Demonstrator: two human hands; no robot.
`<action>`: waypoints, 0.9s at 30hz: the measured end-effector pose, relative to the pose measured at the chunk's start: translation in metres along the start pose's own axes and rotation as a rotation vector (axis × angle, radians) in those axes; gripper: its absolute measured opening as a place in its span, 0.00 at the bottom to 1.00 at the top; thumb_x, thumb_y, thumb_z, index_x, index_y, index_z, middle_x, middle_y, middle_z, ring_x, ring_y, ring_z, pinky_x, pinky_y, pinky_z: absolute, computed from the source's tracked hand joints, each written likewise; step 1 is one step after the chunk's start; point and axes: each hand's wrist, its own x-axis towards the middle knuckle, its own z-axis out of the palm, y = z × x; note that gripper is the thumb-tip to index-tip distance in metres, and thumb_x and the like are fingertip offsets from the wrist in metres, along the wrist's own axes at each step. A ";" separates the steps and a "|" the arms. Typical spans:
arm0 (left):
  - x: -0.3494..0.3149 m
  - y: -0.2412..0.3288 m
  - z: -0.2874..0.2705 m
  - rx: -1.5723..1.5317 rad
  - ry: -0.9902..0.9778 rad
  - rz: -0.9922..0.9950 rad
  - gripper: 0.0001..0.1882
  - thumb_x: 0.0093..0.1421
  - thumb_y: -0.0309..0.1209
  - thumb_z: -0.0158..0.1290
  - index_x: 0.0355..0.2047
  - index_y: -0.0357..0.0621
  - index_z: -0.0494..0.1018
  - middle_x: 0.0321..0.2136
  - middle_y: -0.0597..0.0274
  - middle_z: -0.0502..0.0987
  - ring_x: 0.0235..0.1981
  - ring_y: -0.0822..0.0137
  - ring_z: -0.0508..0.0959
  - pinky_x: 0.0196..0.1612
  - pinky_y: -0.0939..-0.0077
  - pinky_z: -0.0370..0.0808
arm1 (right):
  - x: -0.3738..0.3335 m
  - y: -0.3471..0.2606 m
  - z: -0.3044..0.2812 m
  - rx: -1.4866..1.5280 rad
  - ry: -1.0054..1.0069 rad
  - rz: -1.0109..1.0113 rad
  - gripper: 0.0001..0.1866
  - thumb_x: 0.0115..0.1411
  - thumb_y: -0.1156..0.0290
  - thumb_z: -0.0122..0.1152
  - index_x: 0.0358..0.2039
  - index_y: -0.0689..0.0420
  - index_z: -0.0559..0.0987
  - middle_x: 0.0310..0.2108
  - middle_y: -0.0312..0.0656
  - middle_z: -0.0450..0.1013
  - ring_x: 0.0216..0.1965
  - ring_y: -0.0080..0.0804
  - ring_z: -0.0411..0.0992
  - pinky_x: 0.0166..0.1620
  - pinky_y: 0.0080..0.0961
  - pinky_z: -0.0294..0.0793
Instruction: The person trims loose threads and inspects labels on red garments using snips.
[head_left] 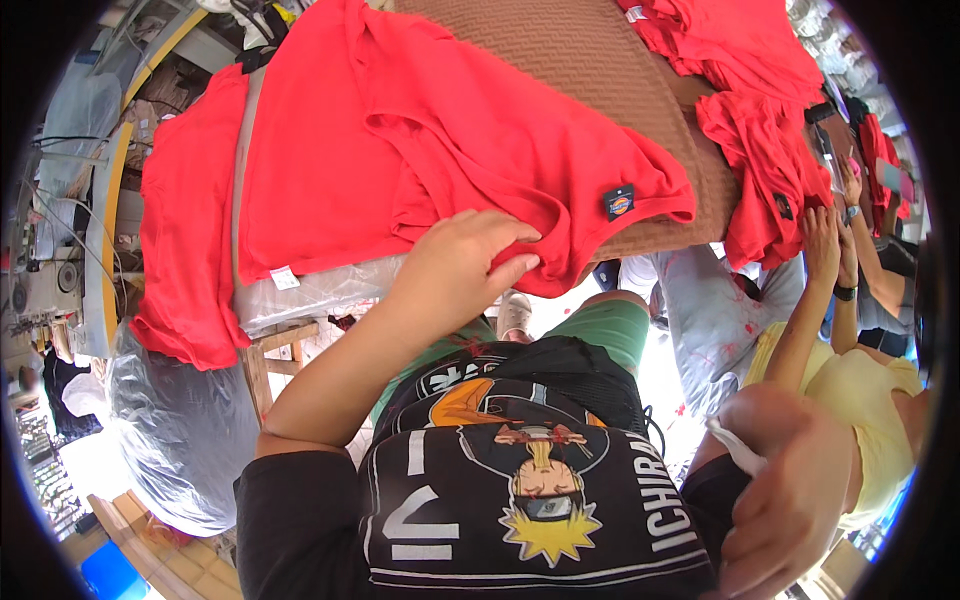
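A red shirt (320, 150) lies spread over the table, its neckline with a dark label (619, 203) toward the right. My left hand (475, 250) is closed at the shirt's near edge, with thumb and fingers pinching a fold of the fabric. Close to the camera at the lower right, my right hand (785, 500) is raised off the table and somewhat blurred. Its fingers are curled around a small white strip-like piece (738, 446), whose kind I cannot make out. A white tag (284, 278) sticks out at the shirt's lower left edge.
Brown textured cloth (560, 40) covers the table. Another red garment (195, 220) hangs over its left end, and more red garments (740, 50) lie at the right. A person in yellow (840, 400) works there, hands on red fabric. A plastic-wrapped bundle (170, 430) stands at left.
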 end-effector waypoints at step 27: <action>0.047 0.043 0.009 0.060 0.407 0.486 0.11 0.47 0.32 0.64 0.32 0.49 0.78 0.39 0.64 0.74 0.41 0.62 0.74 0.44 0.67 0.69 | 0.003 0.131 0.003 0.335 1.174 0.634 0.09 0.58 0.75 0.61 0.40 0.62 0.77 0.33 0.32 0.73 0.35 0.15 0.69 0.38 0.15 0.69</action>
